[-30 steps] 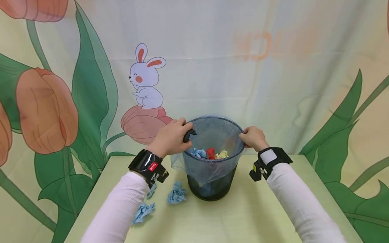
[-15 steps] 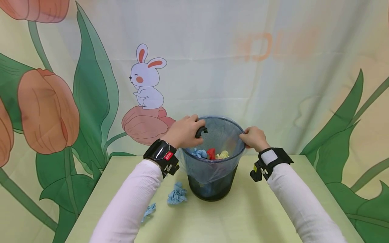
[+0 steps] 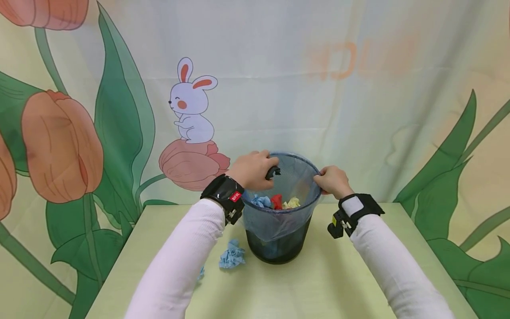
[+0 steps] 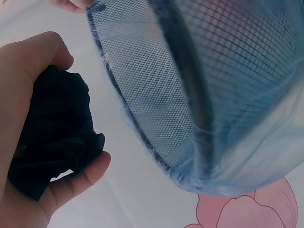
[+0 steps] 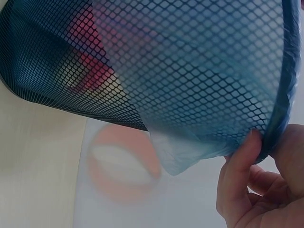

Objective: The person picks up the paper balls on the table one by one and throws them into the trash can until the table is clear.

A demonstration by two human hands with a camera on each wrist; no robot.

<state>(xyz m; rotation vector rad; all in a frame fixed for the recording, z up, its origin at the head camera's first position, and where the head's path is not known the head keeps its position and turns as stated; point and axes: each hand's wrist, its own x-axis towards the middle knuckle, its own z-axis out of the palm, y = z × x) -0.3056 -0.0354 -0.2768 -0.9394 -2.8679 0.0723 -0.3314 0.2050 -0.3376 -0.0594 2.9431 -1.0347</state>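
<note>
My left hand (image 3: 252, 170) grips a crumpled black paper ball (image 3: 272, 172) just above the left rim of a dark mesh wastebasket (image 3: 279, 254). In the left wrist view, thumb and fingers curve round the black paper ball (image 4: 57, 126), apart from the rim. A translucent blue bin liner (image 3: 263, 227) is folded over that rim. My right hand (image 3: 334, 181) pinches the rim and liner on the right side; the right wrist view shows the thumb and fingers (image 5: 244, 166) there. Inside the basket lie crumpled blue paper (image 3: 261, 201), red paper (image 3: 276, 201) and yellow paper (image 3: 292, 203).
A crumpled blue paper ball (image 3: 232, 254) lies on the pale table (image 3: 318, 288), left of the basket. Another blue piece (image 3: 201, 273) is mostly hidden behind the left forearm. A printed curtain (image 3: 279, 88) with a rabbit and tulips hangs behind the table.
My left hand has moved right with the black paper ball, from the basket's left edge to over its opening. Its forearm now covers more blue paper. The right hand keeps its pinch.
</note>
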